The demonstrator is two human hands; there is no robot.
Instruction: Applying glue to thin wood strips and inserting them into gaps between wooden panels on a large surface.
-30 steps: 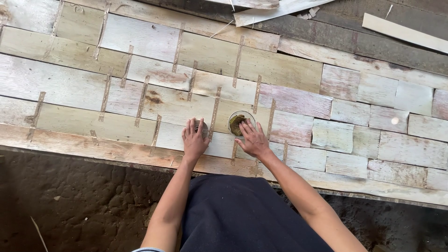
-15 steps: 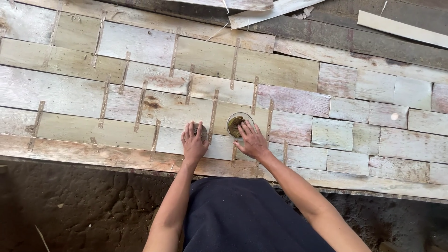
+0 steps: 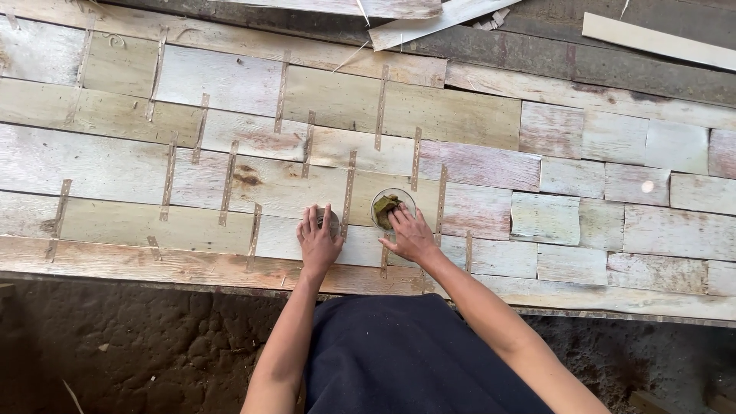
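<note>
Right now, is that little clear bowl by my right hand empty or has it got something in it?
Not empty: the clear bowl holds a greenish-brown lump, which the right hand's fingertips reach into.

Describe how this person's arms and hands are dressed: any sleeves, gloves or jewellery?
Both forearms are bare to above the elbow, with no sleeves in view. The left hand and right hand wear no gloves, and no rings or wristbands show. A dark navy garment covers the body below.

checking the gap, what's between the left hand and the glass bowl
In the head view, one thin brown strip runs down the pale sheets between the left hand and the bowl; otherwise only bare sheet.
</note>
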